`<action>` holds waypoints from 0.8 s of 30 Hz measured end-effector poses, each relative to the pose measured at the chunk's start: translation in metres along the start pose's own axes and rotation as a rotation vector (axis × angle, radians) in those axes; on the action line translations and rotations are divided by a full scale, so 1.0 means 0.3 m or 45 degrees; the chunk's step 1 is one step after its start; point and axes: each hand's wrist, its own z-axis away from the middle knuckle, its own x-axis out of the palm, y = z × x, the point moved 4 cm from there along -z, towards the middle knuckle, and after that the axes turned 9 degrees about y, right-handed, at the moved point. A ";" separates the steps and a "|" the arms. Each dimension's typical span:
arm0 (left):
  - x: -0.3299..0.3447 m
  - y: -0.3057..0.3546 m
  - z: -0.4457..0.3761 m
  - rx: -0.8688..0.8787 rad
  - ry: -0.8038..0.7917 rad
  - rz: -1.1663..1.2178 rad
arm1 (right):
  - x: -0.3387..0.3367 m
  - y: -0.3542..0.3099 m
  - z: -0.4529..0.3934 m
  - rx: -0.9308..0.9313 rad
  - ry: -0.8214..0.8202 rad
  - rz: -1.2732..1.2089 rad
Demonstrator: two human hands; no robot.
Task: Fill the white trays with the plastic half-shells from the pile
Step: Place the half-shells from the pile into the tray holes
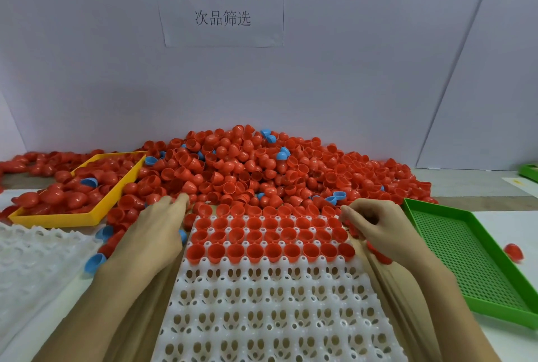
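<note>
**Three rows seated, both hands working at the far edge of the tray**

You are facing a broad heap of red plastic half-shells (233, 169) that is spreading along the foot of the pale wall, with a few blue half-shells (281, 155) mixed in. Its near edge is touching the far edge of the white moulded plastic tray (270, 315) in front of you. That tray is running its long axis away from you, toward the heap. Three rows of seated red shells (270, 241) are filling its far end, every one sitting with its open mouth up; the sockets nearer you are lying bare.

On your left a second white tray (32, 257) is lying flat beside the first, with brown tabletop showing in the lane between them under your forearm. Behind it a yellow rectangular plastic bin (78, 216) is holding more red shells and is angling away to the right. On your right a green perforated plastic tray (465, 260) is sitting close beside your wrist, so room there is tight; a single red shell (513, 251) is lying just past its outer rim.

Your left hand (154, 233) is reaching into the heap's near edge with fingers extended, gripping nothing visible. Your right hand (378, 226) is curling its fingers over the tray's far right corner, holding several red shells (378, 254) in the palm.
</note>
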 end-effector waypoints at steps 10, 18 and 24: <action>-0.032 0.198 0.029 -0.227 -0.101 1.675 | 0.063 -0.135 0.019 -0.043 -0.047 -0.409; -0.044 0.176 0.026 -0.222 -0.158 1.689 | 0.115 -0.162 0.034 -0.090 -0.164 -0.421; -0.130 -0.173 -0.043 -0.366 0.901 0.738 | 0.092 -0.152 0.025 -0.100 -0.048 -0.342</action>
